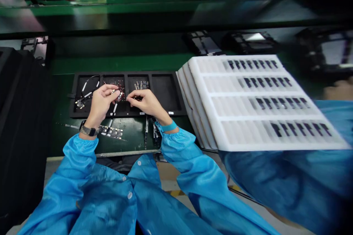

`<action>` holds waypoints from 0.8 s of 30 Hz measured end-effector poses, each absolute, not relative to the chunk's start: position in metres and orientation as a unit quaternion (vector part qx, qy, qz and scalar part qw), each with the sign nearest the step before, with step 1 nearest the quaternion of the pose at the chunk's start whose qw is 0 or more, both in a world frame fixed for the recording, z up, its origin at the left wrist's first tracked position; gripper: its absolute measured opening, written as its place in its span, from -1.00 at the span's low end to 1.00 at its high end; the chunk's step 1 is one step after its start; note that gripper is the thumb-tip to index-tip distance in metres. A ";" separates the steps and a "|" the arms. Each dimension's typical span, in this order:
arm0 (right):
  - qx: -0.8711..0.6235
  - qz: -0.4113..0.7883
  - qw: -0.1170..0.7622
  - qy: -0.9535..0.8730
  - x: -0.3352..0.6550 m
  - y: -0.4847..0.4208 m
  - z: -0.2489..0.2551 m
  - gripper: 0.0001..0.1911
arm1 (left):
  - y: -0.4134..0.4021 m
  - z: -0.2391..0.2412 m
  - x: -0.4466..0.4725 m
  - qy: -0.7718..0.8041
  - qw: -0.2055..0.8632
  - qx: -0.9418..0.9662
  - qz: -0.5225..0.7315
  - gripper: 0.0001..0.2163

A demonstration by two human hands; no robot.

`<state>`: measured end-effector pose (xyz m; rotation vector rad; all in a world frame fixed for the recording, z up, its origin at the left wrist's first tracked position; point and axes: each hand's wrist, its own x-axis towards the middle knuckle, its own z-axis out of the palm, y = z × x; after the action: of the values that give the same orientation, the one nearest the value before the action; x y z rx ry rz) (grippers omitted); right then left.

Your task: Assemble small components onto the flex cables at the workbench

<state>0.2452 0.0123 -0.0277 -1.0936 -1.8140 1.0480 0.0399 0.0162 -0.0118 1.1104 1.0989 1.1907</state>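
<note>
My left hand (pixel 102 102), with a watch on the wrist, pinches a small circuit board with a thin, white-labelled cable (pixel 115 108) hanging from it. Close by on the right, my right hand (pixel 147 102) has thumb and forefinger pressed together; whatever lies between them is too small to make out. Both hands are over a black compartmented tray (pixel 168 93). Its compartments hold a cable with a small board (pixel 80 103), tiny reddish parts (pixel 111 82) and several small boards (pixel 141 85). Below the tray lies a strip of circuit boards (pixel 111 132) on the green bench, partly behind my left wrist.
Stacked white foam trays (pixel 212 117) with rows of black parts stand at the right. A blue-sleeved person (pixel 333 125) is beyond them. Dark foam trays (pixel 22 136) rise at the left. Black fixtures (pixel 202 43) line the back, below a green shelf (pixel 154 9).
</note>
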 end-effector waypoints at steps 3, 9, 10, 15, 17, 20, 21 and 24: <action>-0.428 0.414 0.379 -0.709 0.246 0.012 -0.029 -0.82 | 0.017 -0.022 0.043 0.456 0.561 0.470 0.506 -0.71; -0.425 0.397 0.378 -0.720 0.246 0.008 -0.024 -0.86 | 0.014 -0.027 0.042 0.455 0.566 0.483 0.489 -0.71; -0.425 0.393 0.379 -0.722 0.246 0.007 -0.024 -0.86 | 0.013 -0.028 0.042 0.455 0.565 0.483 0.490 -0.71; -0.427 0.383 0.379 -0.726 0.244 0.005 -0.023 -0.82 | 0.012 -0.028 0.043 0.451 0.562 0.487 0.493 -0.73; -0.430 0.397 0.369 -0.722 0.244 0.004 -0.022 -0.79 | 0.011 -0.028 0.043 0.446 0.563 0.494 0.491 -0.73; -0.423 0.436 0.344 -0.716 0.245 0.004 -0.019 -0.74 | 0.010 -0.027 0.043 0.437 0.562 0.506 0.486 -0.73; -0.418 0.449 0.336 -0.715 0.245 0.004 -0.018 -0.72 | 0.010 -0.027 0.043 0.435 0.562 0.510 0.485 -0.72; -0.403 0.474 0.324 -0.713 0.247 0.005 -0.018 -0.67 | 0.010 -0.027 0.043 0.429 0.566 0.521 0.473 -0.72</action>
<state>0.2470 0.0054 -0.0176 -1.0566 -1.8696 1.2448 0.0430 0.0104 -0.0267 1.2255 1.0089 1.1133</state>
